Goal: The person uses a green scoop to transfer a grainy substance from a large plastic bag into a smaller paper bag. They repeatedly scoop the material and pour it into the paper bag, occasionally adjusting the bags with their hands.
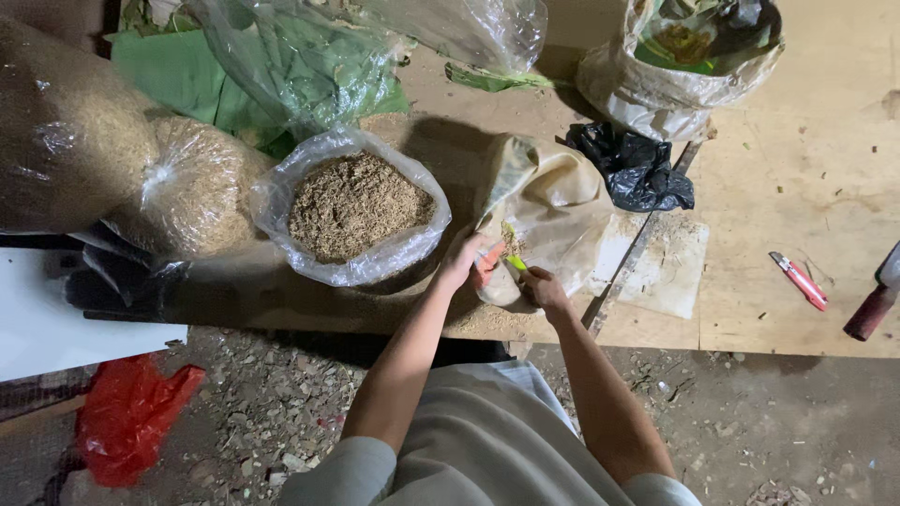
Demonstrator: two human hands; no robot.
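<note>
We work at the near edge of a bare plywood table [797, 169], both hands meeting just in front of us. Our left hand [466, 260] curls closed around something orange-red [489, 260], only a sliver of which shows between the fingers; we cannot tell what it is. Our right hand [544, 289] is closed too, pinching a small bright green strip [516, 263] whose tip points toward the left hand. The two hands are almost touching, and the green strip lies between them.

Right behind the hands, on the table, lies a crumpled pale beige sheet of paper or leaf [553, 211], with a little greenish-yellow matter [509, 236] on it just above the strip. To the left of the hands stands an open clear plastic bag of fine brown shredded material [352, 206], its rim rolled down. Further left lie two larger tied clear sacks of pale chaff [112, 169], touching each other.

At the far side we see green leaves under loose clear plastic [291, 66], a crumpled black plastic bag [633, 169] just beside the beige sheet, and a wide sack holding leaf scraps [680, 61]. Well apart on the right lies a small red-handled cutter [799, 279], and a dark red handle [870, 311] reaches in at the edge. On the littered dirt floor at lower left sits a red plastic bag [127, 417].
</note>
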